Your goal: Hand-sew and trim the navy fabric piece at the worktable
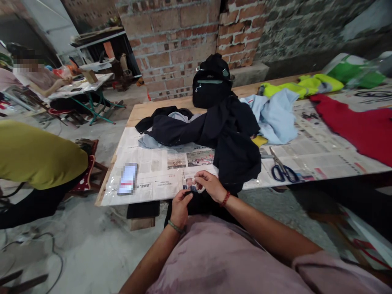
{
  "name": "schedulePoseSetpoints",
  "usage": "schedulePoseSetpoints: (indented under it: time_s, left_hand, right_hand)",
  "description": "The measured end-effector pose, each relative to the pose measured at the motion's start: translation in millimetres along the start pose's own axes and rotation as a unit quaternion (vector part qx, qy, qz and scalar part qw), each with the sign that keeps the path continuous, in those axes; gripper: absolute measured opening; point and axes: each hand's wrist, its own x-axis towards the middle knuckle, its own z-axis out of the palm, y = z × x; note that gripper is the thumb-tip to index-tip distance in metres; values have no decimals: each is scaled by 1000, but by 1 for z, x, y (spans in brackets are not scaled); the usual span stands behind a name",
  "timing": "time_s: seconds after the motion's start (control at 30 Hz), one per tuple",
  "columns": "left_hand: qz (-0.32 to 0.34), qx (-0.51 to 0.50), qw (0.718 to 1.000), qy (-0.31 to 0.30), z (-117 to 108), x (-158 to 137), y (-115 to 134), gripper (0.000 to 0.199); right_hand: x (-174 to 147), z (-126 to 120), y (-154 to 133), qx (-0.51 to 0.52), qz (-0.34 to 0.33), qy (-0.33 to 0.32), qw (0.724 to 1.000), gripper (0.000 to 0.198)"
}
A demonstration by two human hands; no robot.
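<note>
Your left hand (180, 206), with a green bangle at the wrist, pinches the edge of a piece of black cloth (202, 205) between thumb and forefinger; that cloth lies over your lap, at the table's near edge. Your right hand (211, 185), wearing a red beaded bracelet (226, 199), hovers just above and beside it, fingers curled and fingertips drawn close; you cannot tell whether they grip anything. Beyond your hands, a crumpled dark navy fabric garment (211, 124) lies on the newspaper-covered wooden table (159, 179). Left of it rests a lit smartphone (128, 179); to the right, dark-blue-handled metal scissors (283, 170). Behind the garment stands a black backpack (211, 81).
</note>
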Motion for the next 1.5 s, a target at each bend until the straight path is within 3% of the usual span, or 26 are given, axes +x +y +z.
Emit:
schedulePoseSetpoints:
  time_s: [0.17, 0.37, 0.47, 0.6, 0.7, 0.83, 0.93, 1.07, 1.13, 1.2, 1.37, 1.5]
  left_hand:
    - [20, 41, 999, 5, 0, 1, 7, 21]
    - [52, 83, 994, 44, -7, 14, 21, 20]
    - [54, 89, 994, 45, -8, 22, 31, 22]
    - [46, 136, 990, 14, 1, 36, 48, 23]
    - [87, 203, 975, -22, 14, 54, 68, 17]
    - [265, 314, 909, -65, 34, 86, 107, 6]
    - [397, 386, 828, -83, 52, 102, 142, 17]
    - [528, 443, 718, -95, 63, 106, 168, 26]
    - [562, 448, 689, -95, 57, 103, 161, 27]
    - [565, 461, 677, -101, 40, 100, 138, 28]
    - [472, 558, 664, -155, -21, 80, 52, 26]
    - [410, 622, 637, -200, -57, 57, 15, 29]
  right_hand:
    - [5, -7, 12, -105, 11, -16, 994, 17]
    - [0, -23, 23, -248, -48, -124, 959, 21]
    - [0, -35, 18, -273, -71, -157, 946, 21]
    - [12, -51, 1, -279, -71, -143, 947, 31]
    - [30, -61, -18, -337, -127, -141, 922, 33]
    - [58, -68, -52, -428, -256, -107, 860, 21]
    - [74, -71, -82, -478, -321, -18, 818, 20]
    - [75, -72, -107, -514, -436, 119, 729, 23]
    - [65, -73, -100, -518, -474, 156, 695, 24]
    - [52, -75, -74, -525, -485, 150, 684, 23]
    - [8, -81, 26, -569, -420, 24, 707, 25]
    - [-20, -86, 68, -577, -376, -27, 725, 30]
